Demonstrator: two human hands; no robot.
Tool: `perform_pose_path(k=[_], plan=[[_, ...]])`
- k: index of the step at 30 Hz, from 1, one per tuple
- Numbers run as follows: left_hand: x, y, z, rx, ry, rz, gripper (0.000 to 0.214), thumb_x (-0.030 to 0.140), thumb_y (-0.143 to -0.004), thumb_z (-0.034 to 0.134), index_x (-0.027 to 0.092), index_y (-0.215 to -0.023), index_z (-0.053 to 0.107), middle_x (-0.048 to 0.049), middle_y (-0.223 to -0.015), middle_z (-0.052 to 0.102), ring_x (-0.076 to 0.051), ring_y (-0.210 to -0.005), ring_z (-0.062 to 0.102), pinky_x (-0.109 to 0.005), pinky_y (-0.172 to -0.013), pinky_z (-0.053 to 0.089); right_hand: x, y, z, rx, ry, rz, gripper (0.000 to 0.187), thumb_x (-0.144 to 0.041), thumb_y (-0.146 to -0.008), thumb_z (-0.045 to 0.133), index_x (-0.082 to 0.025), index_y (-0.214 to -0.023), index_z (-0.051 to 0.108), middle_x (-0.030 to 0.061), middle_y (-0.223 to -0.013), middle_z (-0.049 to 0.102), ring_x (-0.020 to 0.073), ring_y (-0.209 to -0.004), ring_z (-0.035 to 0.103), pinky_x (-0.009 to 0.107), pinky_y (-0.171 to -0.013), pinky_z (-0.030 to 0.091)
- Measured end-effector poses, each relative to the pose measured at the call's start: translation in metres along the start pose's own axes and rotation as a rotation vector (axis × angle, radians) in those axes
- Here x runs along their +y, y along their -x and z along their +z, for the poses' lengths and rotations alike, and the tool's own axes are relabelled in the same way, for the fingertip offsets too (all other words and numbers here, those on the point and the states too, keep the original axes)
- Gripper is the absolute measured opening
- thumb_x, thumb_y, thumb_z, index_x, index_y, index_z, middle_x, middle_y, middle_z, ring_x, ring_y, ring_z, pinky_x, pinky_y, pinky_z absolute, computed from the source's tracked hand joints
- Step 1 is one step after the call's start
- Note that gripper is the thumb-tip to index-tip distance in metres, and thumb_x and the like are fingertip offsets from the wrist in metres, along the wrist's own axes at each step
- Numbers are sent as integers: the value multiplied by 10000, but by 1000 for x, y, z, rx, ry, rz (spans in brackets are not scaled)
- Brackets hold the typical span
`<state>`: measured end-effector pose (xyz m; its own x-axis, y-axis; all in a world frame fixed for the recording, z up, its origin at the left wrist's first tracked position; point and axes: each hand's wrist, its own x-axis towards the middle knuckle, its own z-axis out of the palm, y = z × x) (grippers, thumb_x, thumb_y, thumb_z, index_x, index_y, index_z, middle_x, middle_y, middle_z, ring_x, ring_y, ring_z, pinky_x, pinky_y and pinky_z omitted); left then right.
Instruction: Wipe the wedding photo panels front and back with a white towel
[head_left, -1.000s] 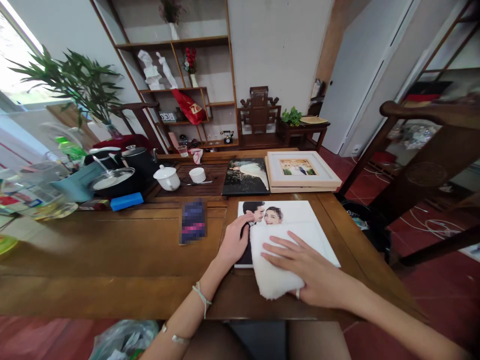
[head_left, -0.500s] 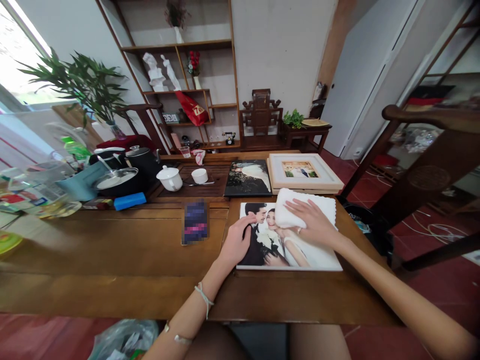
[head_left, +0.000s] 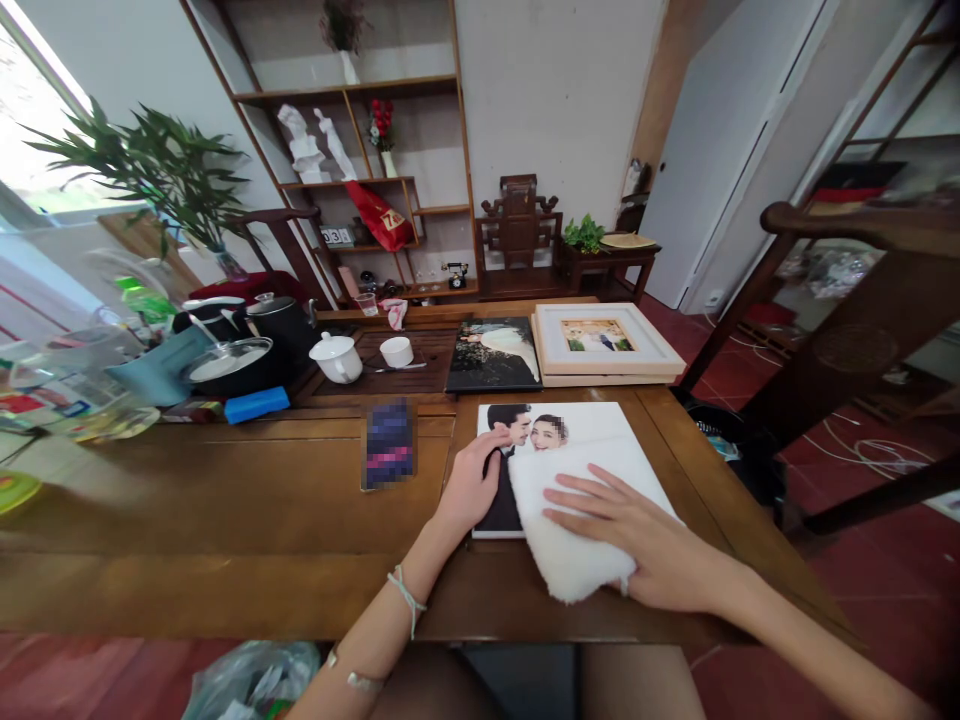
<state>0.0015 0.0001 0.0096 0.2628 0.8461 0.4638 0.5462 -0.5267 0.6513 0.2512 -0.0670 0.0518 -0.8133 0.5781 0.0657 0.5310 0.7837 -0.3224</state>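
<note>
A wedding photo panel (head_left: 589, 422) lies flat near the table's front edge, showing a couple in dark and white clothes. My left hand (head_left: 472, 482) grips its left edge, fingers bent over the picture and thumb close to the edge. Across the lower middle of the panel, my right hand (head_left: 619, 530) holds a folded white cloth (head_left: 551, 510) against the surface, fingers spread over it. The cloth hides much of the couple and hangs past the panel's front edge. Under the cloth, the right thumb is mostly hidden.
Behind the panel lie a dark photo panel (head_left: 491, 365) and stacked pale frames (head_left: 660, 340). To the left are a pixelated dark flat item (head_left: 388, 445), a white lidded cup (head_left: 336, 358), a small white bowl (head_left: 397, 351), a blue block (head_left: 256, 404) and a black kettle (head_left: 281, 320).
My right hand has drawn the cloth from the panel's upper right down toward its front edge, uncovering the upper right part. The left hand stays in place on the panel's left edge.
</note>
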Motion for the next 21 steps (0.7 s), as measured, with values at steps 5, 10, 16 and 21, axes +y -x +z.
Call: perform_pose_path(k=[5,10,16,21], plan=[[1,0,0,-3,13,0,324,53,-888,418,177,-1050,669,-83,-1170,681,-205,-1173,597,-396,-1053,442,49,9,-7,122,47,133,685,-202,-796,531,-287,-1453,359,26,-1491,397,239,-1390,314,524,-1154,156],[1,1,0,2,22,-3,324,56,-888,418,187,-1044,670,-75,-1162,684,-204,-1185,589,-403,-1055,439,94,-7,-8,243,129,282,631,-248,-826,507,-249,-1444,379,62,-1470,432,253,-1377,338,535,-1132,201],[1,0,0,-1,28,2,324,70,-893,413,190,-1047,672,-80,-1184,673,-202,-1188,589,-407,-1062,435,92,-43,-2,277,256,410,611,-340,-848,496,-185,-1431,401,106,-1486,401,305,-1386,300,557,-1130,159],[-1,0,2,12,17,14,327,62,-882,421,200,-1038,674,-74,-1166,682,-204,-1176,596,-416,-1055,441,56,-60,7,266,281,395,643,-296,-830,493,-173,-1448,369,112,-1500,376,322,-1398,262,576,-1126,129]])
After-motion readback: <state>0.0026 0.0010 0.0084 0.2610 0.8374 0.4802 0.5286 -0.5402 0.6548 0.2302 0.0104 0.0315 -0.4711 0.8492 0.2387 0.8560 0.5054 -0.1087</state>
